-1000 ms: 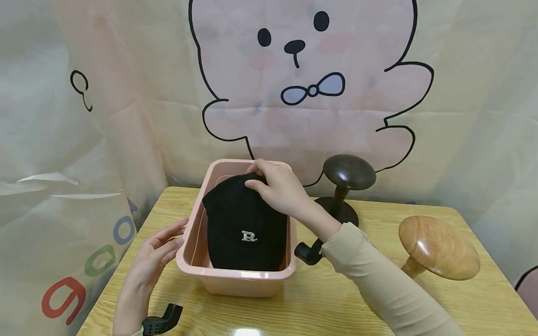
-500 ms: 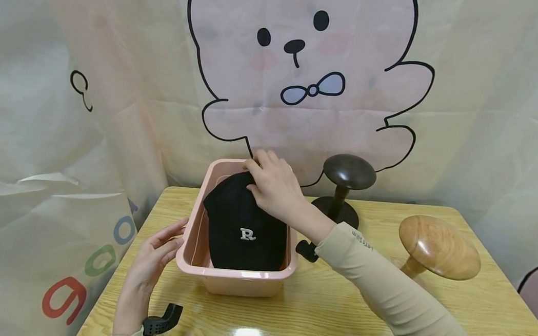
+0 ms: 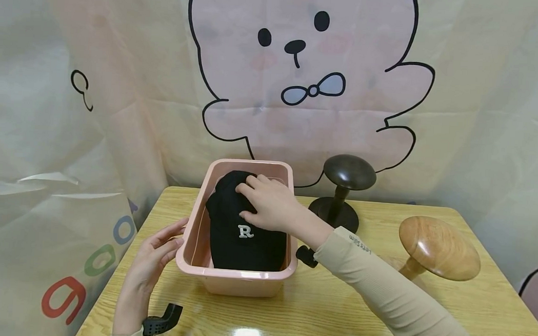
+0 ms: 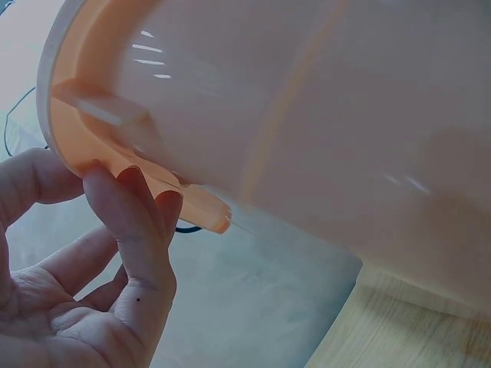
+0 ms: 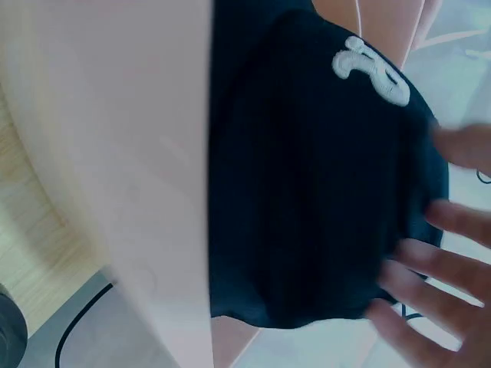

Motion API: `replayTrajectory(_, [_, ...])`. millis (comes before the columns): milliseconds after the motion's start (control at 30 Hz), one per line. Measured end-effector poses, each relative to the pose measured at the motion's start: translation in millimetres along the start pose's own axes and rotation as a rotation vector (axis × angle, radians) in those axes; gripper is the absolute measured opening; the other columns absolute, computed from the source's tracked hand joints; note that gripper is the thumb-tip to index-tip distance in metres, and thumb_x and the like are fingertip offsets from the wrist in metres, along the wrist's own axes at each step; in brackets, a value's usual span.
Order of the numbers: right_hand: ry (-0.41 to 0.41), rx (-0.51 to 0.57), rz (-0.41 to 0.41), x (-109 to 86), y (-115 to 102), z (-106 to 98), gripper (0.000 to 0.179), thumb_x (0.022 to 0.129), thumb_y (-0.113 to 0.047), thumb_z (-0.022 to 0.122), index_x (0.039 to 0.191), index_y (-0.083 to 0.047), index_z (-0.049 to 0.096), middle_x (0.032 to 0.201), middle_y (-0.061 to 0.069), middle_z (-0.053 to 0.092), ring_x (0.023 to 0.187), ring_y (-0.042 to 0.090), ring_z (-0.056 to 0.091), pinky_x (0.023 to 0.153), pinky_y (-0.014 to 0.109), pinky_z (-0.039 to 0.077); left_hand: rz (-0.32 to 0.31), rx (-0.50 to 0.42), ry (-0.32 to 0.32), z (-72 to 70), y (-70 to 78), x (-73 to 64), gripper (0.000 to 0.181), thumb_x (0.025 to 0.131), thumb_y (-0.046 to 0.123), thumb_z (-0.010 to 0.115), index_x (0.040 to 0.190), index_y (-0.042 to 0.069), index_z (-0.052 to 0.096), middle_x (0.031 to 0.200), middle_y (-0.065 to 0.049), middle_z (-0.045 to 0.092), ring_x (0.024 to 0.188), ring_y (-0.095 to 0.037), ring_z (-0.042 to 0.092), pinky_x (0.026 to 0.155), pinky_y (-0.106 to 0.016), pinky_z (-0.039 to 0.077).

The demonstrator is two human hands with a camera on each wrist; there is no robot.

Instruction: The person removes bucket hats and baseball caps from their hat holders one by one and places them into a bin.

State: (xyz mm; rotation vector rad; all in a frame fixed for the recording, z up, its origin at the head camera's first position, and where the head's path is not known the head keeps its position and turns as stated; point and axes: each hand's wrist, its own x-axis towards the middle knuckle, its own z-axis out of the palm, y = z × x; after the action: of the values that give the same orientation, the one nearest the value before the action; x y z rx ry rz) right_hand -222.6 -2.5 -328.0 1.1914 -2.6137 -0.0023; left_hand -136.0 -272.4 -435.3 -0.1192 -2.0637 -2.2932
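Note:
A black baseball cap (image 3: 241,248) with a white letter R on its front sits inside a pink plastic basin (image 3: 235,274). My right hand (image 3: 269,201) lies over the upper part of the cap, its fingers spread. In the right wrist view those fingers (image 5: 441,264) are at the surface of the black cloth (image 5: 307,176). My left hand (image 3: 152,256) is at the basin's left side. Its thumb and forefinger pinch the rim, as the left wrist view shows beside the basin wall (image 4: 307,115). The cap's underside is hidden.
A dark mushroom-shaped stand (image 3: 349,172) rises behind the basin on the right. Nearer the table's right side is a light wooden stand (image 3: 440,248). All of them are on a wooden table (image 3: 334,316), with a printed curtain (image 3: 132,52) behind.
My right hand has let go of the cap's top edge and come down onto its upper part. The cap's top left has shifted slightly. The left hand has stayed put.

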Motion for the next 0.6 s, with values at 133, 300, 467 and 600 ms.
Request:
replayTrajectory(133, [-0.181, -0.008, -0.019, -0.6, -1.5, 3.4, 0.062, 0.086, -0.047, 0.066, 0.139, -0.021, 0.049, 0.128, 0.002, 0.055, 0.112, 0.020, 0.052, 0.092, 0.037, 0.049, 0.009, -0.001, -0.007, -0.3, -0.5, -0.2, 0.041, 0.095, 0.002, 0.053, 0.136, 0.000, 0.052, 0.107, 0.008, 0.065, 0.098, -0.004, 0.063, 0.080, -0.017, 0.055])
replayTrajectory(300, [-0.295, 0.042, -0.020, 1.4, -0.1, 8.7, 0.066, 0.087, -0.044, 0.066, 0.144, -0.021, 0.043, 0.138, 0.002, 0.052, 0.123, 0.021, 0.051, 0.104, 0.038, 0.044, 0.016, 0.006, -0.012, -1.3, -1.1, -0.2, 0.041, 0.095, 0.002, 0.052, 0.136, 0.001, 0.052, 0.107, 0.008, 0.065, 0.097, -0.003, 0.064, 0.080, -0.017, 0.055])
replayTrajectory(467, [-0.384, 0.172, 0.012, 6.7, 6.0, 14.3, 0.063, 0.090, -0.041, 0.065, 0.145, -0.021, 0.042, 0.143, 0.002, 0.049, 0.131, 0.020, 0.048, 0.110, 0.038, 0.040, 0.018, 0.010, -0.009, -1.6, -1.1, -0.3, 0.041, 0.095, 0.001, 0.052, 0.136, 0.000, 0.052, 0.107, 0.008, 0.065, 0.097, -0.004, 0.064, 0.080, -0.017, 0.055])
replayTrajectory(600, [-0.444, 0.237, 0.030, 12.1, 10.7, 18.2, 0.062, 0.091, -0.039, 0.065, 0.145, -0.021, 0.042, 0.145, 0.004, 0.047, 0.133, 0.020, 0.047, 0.112, 0.039, 0.038, 0.014, 0.011, -0.011, -1.0, -0.9, -0.5, 0.041, 0.095, 0.002, 0.053, 0.136, 0.000, 0.052, 0.107, 0.008, 0.064, 0.098, -0.005, 0.063, 0.080, -0.018, 0.055])
